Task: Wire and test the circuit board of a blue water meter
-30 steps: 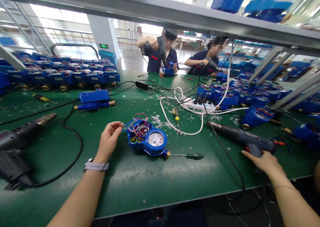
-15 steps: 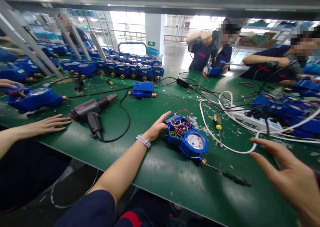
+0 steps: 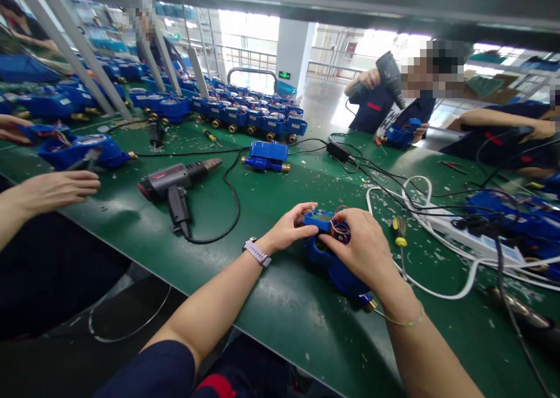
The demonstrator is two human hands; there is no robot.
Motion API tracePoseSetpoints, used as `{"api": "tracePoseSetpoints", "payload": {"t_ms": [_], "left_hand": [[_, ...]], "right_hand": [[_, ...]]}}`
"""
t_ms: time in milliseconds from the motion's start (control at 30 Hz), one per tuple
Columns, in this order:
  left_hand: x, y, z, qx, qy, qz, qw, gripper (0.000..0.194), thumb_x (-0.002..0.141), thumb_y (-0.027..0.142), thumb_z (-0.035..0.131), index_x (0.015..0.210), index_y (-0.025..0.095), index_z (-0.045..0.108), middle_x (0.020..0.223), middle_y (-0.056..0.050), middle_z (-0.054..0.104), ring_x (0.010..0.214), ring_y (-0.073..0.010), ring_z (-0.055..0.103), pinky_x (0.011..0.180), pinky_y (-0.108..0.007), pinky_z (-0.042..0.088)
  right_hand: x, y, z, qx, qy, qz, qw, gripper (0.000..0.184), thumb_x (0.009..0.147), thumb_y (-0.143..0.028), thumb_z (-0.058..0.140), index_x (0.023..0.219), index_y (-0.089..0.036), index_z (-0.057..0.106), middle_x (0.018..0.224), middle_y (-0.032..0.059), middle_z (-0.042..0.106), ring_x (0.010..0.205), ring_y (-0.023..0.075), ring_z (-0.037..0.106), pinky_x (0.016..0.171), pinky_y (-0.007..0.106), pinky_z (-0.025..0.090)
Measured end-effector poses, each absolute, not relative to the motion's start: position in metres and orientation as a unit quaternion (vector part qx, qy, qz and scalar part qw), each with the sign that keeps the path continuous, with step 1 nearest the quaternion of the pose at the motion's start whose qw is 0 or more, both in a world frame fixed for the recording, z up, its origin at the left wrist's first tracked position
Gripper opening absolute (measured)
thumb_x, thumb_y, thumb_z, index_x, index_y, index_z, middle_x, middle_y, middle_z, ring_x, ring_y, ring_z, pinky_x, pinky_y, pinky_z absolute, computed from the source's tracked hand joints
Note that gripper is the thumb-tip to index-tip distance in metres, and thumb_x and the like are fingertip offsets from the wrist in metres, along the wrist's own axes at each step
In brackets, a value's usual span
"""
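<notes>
A blue water meter (image 3: 347,278) lies on the green bench, with its dial covered by my right hand. Its small blue display board (image 3: 321,218) is tilted up at the near-left end, beside a bundle of coloured wires (image 3: 340,230). My left hand (image 3: 294,227) pinches the left edge of the board between thumb and fingers. From the other side my right hand (image 3: 365,243) reaches over the meter, thumb and fingertips closed at the board's right end by the wires. A brass pipe end (image 3: 368,303) sticks out under my right wrist.
A heat gun (image 3: 175,182) lies to the left; another (image 3: 525,316) is at lower right. A yellow screwdriver (image 3: 399,231), white power strip (image 3: 479,240) and cables lie right. Behind are a blue meter (image 3: 265,156) and rows of meters (image 3: 258,115). Co-workers sit across and left.
My right hand has left the right-hand heat gun and come across to the meter. The display board is now gripped and tilted. The view has swung left.
</notes>
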State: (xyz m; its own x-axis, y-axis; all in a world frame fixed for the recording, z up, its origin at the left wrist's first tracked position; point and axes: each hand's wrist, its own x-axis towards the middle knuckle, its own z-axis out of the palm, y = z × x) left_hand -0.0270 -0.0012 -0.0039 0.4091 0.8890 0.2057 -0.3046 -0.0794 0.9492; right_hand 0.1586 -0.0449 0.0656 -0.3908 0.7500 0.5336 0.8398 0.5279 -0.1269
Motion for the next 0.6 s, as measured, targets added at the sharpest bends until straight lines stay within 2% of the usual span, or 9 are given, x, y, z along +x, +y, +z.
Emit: {"api": "tracePoseSetpoints", "payload": {"t_ms": [133, 333, 500, 600], "left_hand": [[-0.021, -0.008, 0.0, 0.532, 0.272, 0.504, 0.624, 0.069, 0.068, 0.051, 0.081, 0.125, 0.019, 0.058, 0.114, -0.01, 0.066, 0.101, -0.0246, 0.064, 0.089, -0.034, 0.05], [-0.017, -0.016, 0.008, 0.508, 0.284, 0.538, 0.61, 0.065, 0.068, 0.057, 0.08, 0.115, 0.017, 0.063, 0.118, -0.01, 0.066, 0.109, -0.0234, 0.06, 0.097, -0.033, 0.044], [-0.019, -0.016, 0.008, 0.462, 0.293, 0.533, 0.645, 0.063, 0.069, 0.056, 0.079, 0.116, 0.017, 0.063, 0.111, -0.009, 0.068, 0.091, -0.0186, 0.063, 0.078, -0.028, 0.047], [-0.021, -0.015, 0.008, 0.435, 0.276, 0.527, 0.676, 0.06, 0.067, 0.05, 0.081, 0.115, 0.018, 0.064, 0.111, -0.009, 0.069, 0.09, -0.0191, 0.064, 0.076, -0.027, 0.047]], "right_hand": [[0.157, -0.041, 0.066, -0.474, -0.828, -0.074, 0.292, 0.007, 0.087, -0.026, 0.058, 0.089, -0.02, 0.058, 0.085, 0.011, 0.067, 0.082, 0.0301, 0.062, 0.073, 0.043, 0.049], [0.156, -0.044, 0.066, -0.453, -0.825, -0.054, 0.334, 0.007, 0.089, -0.023, 0.053, 0.087, -0.021, 0.059, 0.085, 0.0089, 0.07, 0.079, 0.026, 0.065, 0.074, 0.039, 0.049], [0.159, -0.044, 0.068, -0.427, -0.837, -0.004, 0.341, 0.01, 0.09, -0.019, 0.053, 0.092, -0.02, 0.062, 0.085, 0.0077, 0.071, 0.079, 0.0245, 0.066, 0.072, 0.037, 0.051], [0.161, -0.042, 0.07, -0.403, -0.855, -0.014, 0.326, 0.015, 0.09, -0.015, 0.051, 0.095, -0.017, 0.065, 0.084, 0.0085, 0.07, 0.079, 0.0252, 0.065, 0.072, 0.038, 0.05]]}}
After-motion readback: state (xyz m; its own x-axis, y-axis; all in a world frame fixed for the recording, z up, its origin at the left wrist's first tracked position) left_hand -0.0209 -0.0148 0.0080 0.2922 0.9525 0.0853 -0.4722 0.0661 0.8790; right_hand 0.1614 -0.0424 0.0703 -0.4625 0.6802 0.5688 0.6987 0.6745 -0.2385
